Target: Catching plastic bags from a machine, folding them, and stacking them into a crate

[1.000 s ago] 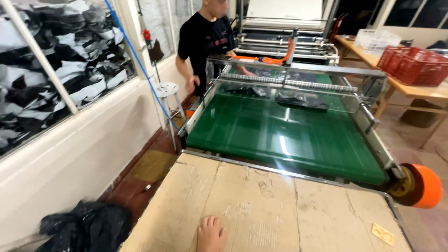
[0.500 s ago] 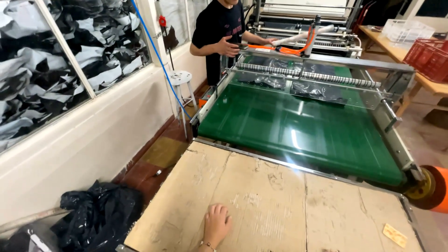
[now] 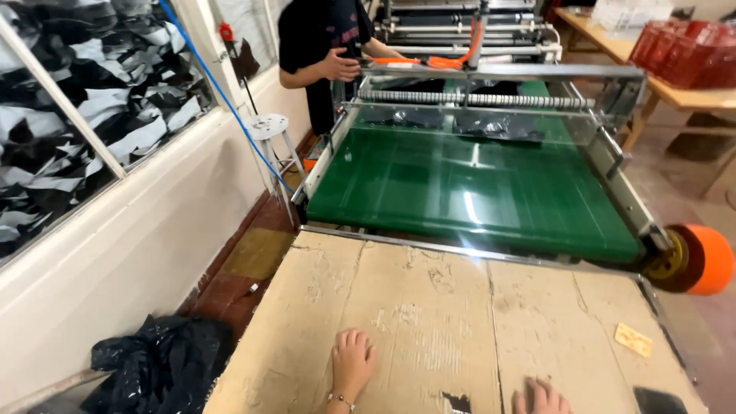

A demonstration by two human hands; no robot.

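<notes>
Past the green conveyor belt [image 3: 475, 192] lay the worn cardboard sheet [image 3: 429, 322] covering the table before us, and on it we rested our left hand [image 3: 353, 360] flat with fingers spread, gripping nothing, while our right hand [image 3: 543, 399] showed only fingertips.

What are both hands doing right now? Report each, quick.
Left hand: open, flat on the cardboard sheet, holding nothing.
Right hand: only its fingertips show, resting on the cardboard; apparently empty.
</notes>
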